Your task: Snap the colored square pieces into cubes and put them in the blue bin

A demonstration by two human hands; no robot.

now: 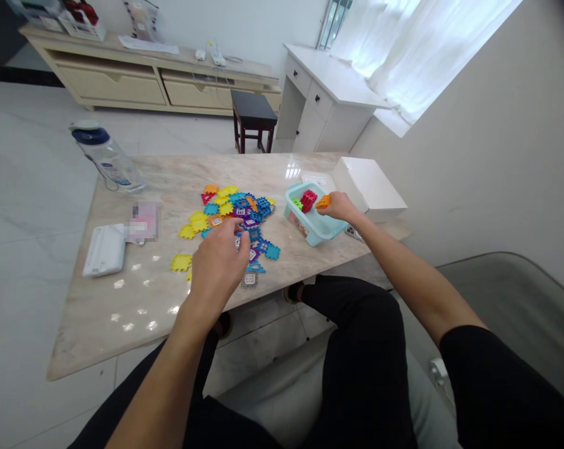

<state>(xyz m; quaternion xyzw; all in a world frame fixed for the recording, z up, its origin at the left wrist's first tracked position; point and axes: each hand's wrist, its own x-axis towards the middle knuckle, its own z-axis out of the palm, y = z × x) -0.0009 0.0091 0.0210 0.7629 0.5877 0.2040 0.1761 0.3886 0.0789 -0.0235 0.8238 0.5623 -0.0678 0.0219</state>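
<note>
Flat plastic building tiles (199, 221) in yellow, blue, orange, purple and red lie in a loose pile on the marble-look table. Over the near side of that pile is my left hand (222, 257), fingers apart and curved, with nothing visible in its grasp. My right hand (339, 207) reaches over a light blue plastic basket (320, 234) and grips a small stack of orange tiles (324, 202). Inside the basket sit a stack of red tiles (309, 200) and some green tiles (297, 204). My right fingertips are partly hidden by the hand.
A white box (372, 181) stands right of the basket, with a phone (353, 232) beside the basket's near side. On the left are a water bottle (108, 156), a white tissue pack (105, 251) and a pink packet (144, 222). A dark stool (252, 110) stands beyond the table (108, 330).
</note>
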